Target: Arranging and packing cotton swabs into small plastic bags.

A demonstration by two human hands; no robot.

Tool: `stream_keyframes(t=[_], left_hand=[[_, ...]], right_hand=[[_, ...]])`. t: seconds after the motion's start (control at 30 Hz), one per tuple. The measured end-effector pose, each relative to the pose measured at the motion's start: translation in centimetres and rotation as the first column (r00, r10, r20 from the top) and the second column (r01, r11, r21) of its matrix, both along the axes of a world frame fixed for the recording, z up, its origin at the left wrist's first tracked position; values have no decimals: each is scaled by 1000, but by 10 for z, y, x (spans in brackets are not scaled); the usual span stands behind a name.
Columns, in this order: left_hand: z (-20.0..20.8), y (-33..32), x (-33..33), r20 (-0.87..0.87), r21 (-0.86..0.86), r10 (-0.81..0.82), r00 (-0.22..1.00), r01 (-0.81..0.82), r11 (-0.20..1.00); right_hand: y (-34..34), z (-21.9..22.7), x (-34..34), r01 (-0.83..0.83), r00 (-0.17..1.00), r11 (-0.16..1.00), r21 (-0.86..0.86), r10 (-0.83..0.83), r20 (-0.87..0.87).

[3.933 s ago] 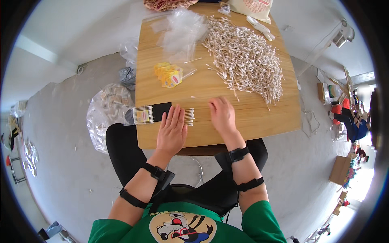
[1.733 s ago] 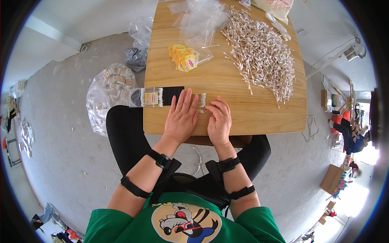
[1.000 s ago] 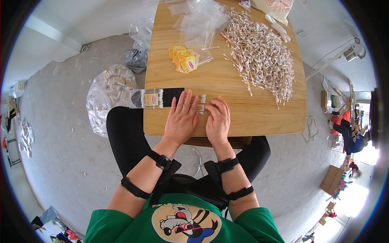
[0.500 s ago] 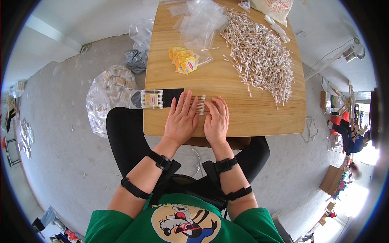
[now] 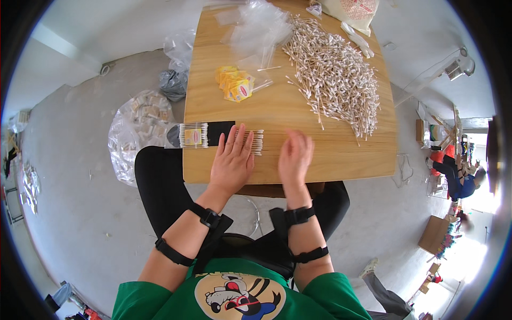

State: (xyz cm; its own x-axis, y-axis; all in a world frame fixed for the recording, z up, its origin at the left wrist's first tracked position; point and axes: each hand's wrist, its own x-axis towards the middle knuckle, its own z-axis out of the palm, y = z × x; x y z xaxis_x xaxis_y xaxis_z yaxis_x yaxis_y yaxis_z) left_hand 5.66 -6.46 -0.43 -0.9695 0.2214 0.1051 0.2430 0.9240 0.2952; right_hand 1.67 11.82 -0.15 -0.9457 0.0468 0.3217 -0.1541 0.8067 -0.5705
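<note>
One pale wooden table [image 5: 352,160], white cotton-swab heap [image 5: 336,74] on its right
Near the table's front edge, the blurred right hand [image 5: 296,157] is half-curled, hold unclear; the left hand [image 5: 232,165] lies flat, unclenched, over a white swab row [image 5: 257,143].

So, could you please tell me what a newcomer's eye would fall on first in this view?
Probably the big heap of cotton swabs at the far right of the wooden table. Next might come the overlapping yellow cards on its left side, just nearer than the clear plastic bags. Near the front edge, the left hand lies flat over part of a neat swab row, with a black strip to its left.
</note>
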Motion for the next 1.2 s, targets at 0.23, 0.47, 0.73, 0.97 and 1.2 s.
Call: stream_keyframes(t=[0.23,0.47,0.73,0.97,1.2], left_hand=[[6,3,1,-16,40,-11,1000,11,999],[7,0,1,-11,66,-6,1000,6,998],[5,2,-1,-22,67,-8,1000,10,998],[7,1,2,-36,104,-8,999,12,994],[5,1,1,-23,61,-7,1000,9,998]], right_hand=[[90,0,-44,331,942,910,250,-332,-36],[78,-3,-38,169,984,976,137,-175,32],[-9,19,-52,-370,927,900,231,344,148],[-18,25,-55,-532,846,809,251,495,198],[-15,25,-43,-488,870,866,108,472,143]])
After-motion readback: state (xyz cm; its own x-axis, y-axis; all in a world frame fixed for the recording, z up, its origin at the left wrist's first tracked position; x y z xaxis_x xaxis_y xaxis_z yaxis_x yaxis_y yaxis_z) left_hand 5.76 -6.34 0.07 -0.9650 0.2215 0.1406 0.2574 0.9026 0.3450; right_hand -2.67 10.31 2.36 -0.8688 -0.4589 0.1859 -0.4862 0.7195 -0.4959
